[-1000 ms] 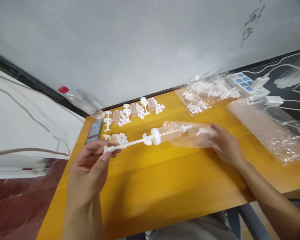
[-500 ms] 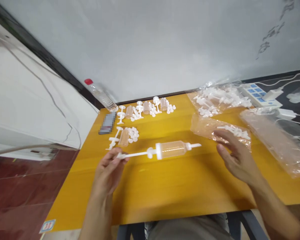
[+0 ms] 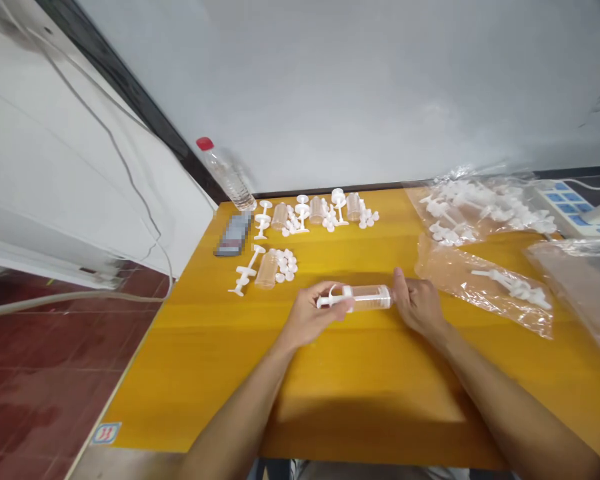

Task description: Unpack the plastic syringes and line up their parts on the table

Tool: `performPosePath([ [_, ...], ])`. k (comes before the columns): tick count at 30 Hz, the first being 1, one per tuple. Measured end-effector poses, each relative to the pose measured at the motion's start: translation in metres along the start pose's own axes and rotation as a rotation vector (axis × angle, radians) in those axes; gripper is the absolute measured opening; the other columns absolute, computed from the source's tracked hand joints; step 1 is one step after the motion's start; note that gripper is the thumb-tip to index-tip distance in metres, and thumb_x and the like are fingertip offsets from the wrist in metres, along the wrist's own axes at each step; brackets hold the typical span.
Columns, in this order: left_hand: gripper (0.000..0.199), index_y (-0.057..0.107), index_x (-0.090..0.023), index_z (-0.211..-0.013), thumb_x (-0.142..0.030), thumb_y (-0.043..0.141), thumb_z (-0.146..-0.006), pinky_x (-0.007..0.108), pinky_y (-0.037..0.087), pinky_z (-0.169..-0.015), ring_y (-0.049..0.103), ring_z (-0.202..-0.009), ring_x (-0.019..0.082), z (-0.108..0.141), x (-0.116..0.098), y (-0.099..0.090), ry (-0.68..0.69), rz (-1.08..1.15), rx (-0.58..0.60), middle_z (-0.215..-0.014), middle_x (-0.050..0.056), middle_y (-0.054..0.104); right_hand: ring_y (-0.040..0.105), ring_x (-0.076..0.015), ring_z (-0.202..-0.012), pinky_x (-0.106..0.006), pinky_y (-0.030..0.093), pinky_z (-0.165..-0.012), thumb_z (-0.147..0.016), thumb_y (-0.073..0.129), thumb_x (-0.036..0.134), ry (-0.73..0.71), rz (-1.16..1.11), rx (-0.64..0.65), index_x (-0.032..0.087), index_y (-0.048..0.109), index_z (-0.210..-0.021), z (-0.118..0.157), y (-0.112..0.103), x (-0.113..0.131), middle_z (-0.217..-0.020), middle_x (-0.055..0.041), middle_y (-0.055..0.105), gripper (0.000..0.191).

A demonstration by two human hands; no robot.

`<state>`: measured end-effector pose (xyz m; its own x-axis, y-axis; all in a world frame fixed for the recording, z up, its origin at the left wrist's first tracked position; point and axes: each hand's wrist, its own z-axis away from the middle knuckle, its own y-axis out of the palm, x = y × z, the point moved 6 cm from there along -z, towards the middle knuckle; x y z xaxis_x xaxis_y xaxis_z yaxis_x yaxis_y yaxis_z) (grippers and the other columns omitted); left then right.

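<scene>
Yellow worktop [image 3: 360,393], white wall behind. Left hand [image 3: 310,319] and right hand [image 3: 419,305] both closed on plastic syringe [image 3: 361,297]; light, stiff, somewhat slippery, best held at barrel.

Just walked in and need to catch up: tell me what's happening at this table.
A person holds a clear syringe-like tube between both hands over the yellow table: the left hand grips the white plunger end, the right hand the other end. Rows of similar tubes and white parts lie farther back, and plastic bags of parts lie to the right.
</scene>
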<state>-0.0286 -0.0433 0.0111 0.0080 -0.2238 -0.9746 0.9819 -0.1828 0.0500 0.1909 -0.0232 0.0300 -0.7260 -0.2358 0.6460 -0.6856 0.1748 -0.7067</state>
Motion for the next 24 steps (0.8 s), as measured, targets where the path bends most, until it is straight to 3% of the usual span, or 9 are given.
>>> performPosePath([
  [2,0.053,0.068,-0.012,-0.084,-0.063,0.081,-0.074,0.021,0.049,-0.048,0.058,-0.049,0.009,-0.001,0.015,0.000,-0.178,0.118,0.027,-0.067,0.003,0.066,0.030,-0.0109,-0.045,-0.031,0.022,-0.052,-0.106,0.024,0.057,-0.144,0.032,-0.055,0.023,0.031,-0.052,0.004,-0.001,0.004,-0.047,-0.0005,0.035,0.064],
  [4,0.054,0.067,-0.013,-0.090,-0.062,0.082,-0.074,0.020,0.047,-0.045,0.056,-0.046,0.009,0.000,0.021,0.001,-0.269,0.178,0.051,-0.063,0.001,0.065,0.034,-0.0115,-0.049,-0.029,0.025,-0.054,-0.105,0.031,0.056,-0.212,0.027,-0.089,0.022,0.036,-0.056,0.005,-0.003,0.006,-0.052,-0.0007,0.039,0.060],
  [7,0.057,0.068,-0.018,-0.114,-0.044,0.091,-0.069,0.022,0.055,-0.058,0.062,-0.060,0.011,0.004,0.009,-0.001,-0.158,0.098,0.044,-0.076,-0.001,0.067,0.037,-0.0117,-0.052,-0.028,0.028,-0.053,-0.105,0.033,0.060,-0.033,-0.088,0.005,0.021,0.038,-0.059,0.003,0.004,-0.005,-0.054,-0.0001,0.040,0.060],
  [11,0.053,0.073,-0.020,-0.111,-0.032,0.094,-0.064,0.020,0.055,-0.067,0.063,-0.072,0.011,0.007,-0.003,-0.002,0.016,-0.029,0.004,-0.088,0.000,0.068,0.025,-0.0096,-0.048,-0.028,0.020,-0.049,-0.102,0.035,0.068,0.191,-0.193,0.171,0.021,0.025,-0.056,0.008,0.020,-0.015,-0.050,0.0019,0.026,0.066],
  [14,0.056,0.071,-0.018,-0.110,-0.038,0.095,-0.063,0.021,0.054,-0.062,0.063,-0.065,0.011,0.005,0.006,0.001,-0.052,0.036,0.002,-0.083,0.000,0.068,0.027,-0.0101,-0.049,-0.030,0.021,-0.052,-0.105,0.036,0.057,0.022,-0.152,0.014,0.021,0.028,-0.056,0.009,0.010,-0.008,-0.052,0.0016,0.029,0.061],
  [17,0.055,0.067,-0.014,-0.094,-0.060,0.085,-0.072,0.022,0.051,-0.052,0.061,-0.055,0.012,0.004,0.022,0.006,-0.257,0.174,0.054,-0.072,0.003,0.068,0.035,-0.0118,-0.052,-0.029,0.026,-0.054,-0.103,0.046,0.047,-0.256,-0.072,-0.090,0.021,0.042,-0.058,0.014,-0.001,0.006,-0.055,-0.0002,0.042,0.052],
  [19,0.057,0.066,-0.013,-0.089,-0.066,0.081,-0.073,0.022,0.051,-0.052,0.063,-0.055,0.012,0.006,0.027,0.007,-0.327,0.211,0.076,-0.072,0.005,0.069,0.043,-0.0125,-0.055,-0.027,0.033,-0.055,-0.100,0.054,0.049,-0.307,-0.097,-0.128,0.021,0.052,-0.066,0.015,-0.006,0.010,-0.060,-0.0016,0.051,0.044],
  [22,0.054,0.069,-0.016,-0.102,-0.046,0.094,-0.065,0.022,0.057,-0.068,0.068,-0.073,0.013,0.006,0.015,-0.003,-0.144,0.126,0.033,-0.088,0.004,0.072,0.049,-0.0129,-0.057,-0.026,0.039,-0.056,-0.097,0.055,0.059,-0.032,-0.283,-0.166,0.021,0.057,-0.077,0.012,-0.009,-0.002,-0.066,-0.0019,0.057,0.043],
  [24,0.055,0.070,-0.019,-0.107,-0.032,0.097,-0.061,0.021,0.056,-0.079,0.068,-0.086,0.013,0.007,0.004,-0.011,0.025,0.030,-0.017,-0.099,0.004,0.073,0.044,-0.0120,-0.051,-0.026,0.035,-0.051,-0.098,0.050,0.066,0.208,-0.429,-0.008,0.021,0.052,-0.068,0.012,0.003,-0.011,-0.056,0.0004,0.049,0.054],
])
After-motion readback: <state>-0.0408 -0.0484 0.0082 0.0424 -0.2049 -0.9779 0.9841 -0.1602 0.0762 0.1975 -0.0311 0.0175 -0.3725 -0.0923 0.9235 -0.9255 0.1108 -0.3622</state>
